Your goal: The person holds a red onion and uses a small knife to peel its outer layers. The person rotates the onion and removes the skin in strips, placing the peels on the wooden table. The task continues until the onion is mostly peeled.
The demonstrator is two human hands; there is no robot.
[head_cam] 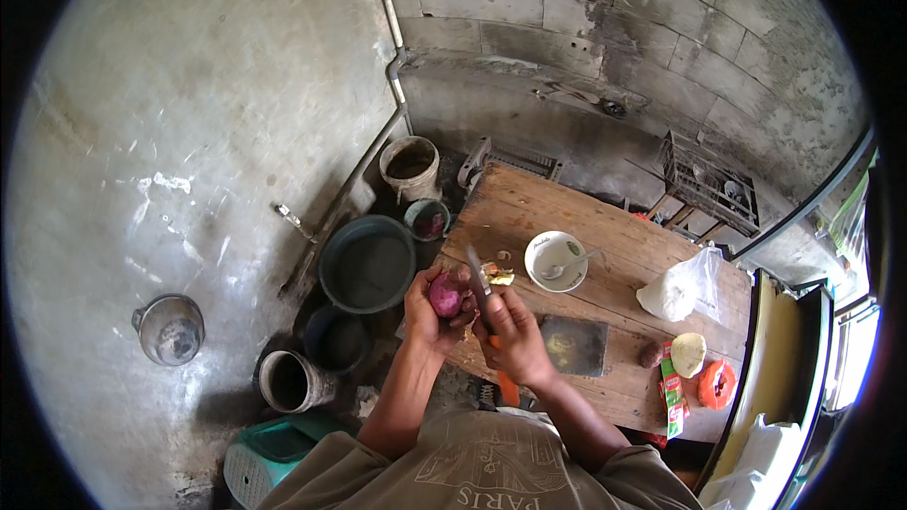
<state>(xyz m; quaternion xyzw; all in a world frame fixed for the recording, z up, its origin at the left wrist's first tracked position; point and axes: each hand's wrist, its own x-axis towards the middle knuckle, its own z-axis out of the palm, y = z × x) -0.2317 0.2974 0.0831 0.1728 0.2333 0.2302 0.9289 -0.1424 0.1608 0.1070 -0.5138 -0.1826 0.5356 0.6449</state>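
My left hand (426, 319) cups a purple sweet potato (448, 295), whose bright purple surface faces up. In my right hand (515, 340) is a kitchen knife (477, 276), its blade angled up beside the sweet potato. An orange part, apparently its handle, shows below my fist. Both hands are above the near left edge of a wooden table (638, 262). Peelings (499, 275) lie on the wood just beyond the knife. Past them stands a white bowl (556, 262) with a metal spoon (556, 270) in it. A dark rectangular board (575, 346) lies right of my right hand.
At the table's right are a plastic bag of white contents (669, 295), a brown root (650, 354), a pale cut piece (687, 354), an orange item (717, 384) and sachets (673, 397). Left on the floor stand a large basin (367, 265), several buckets (294, 382) and a green plastic stool (255, 460).
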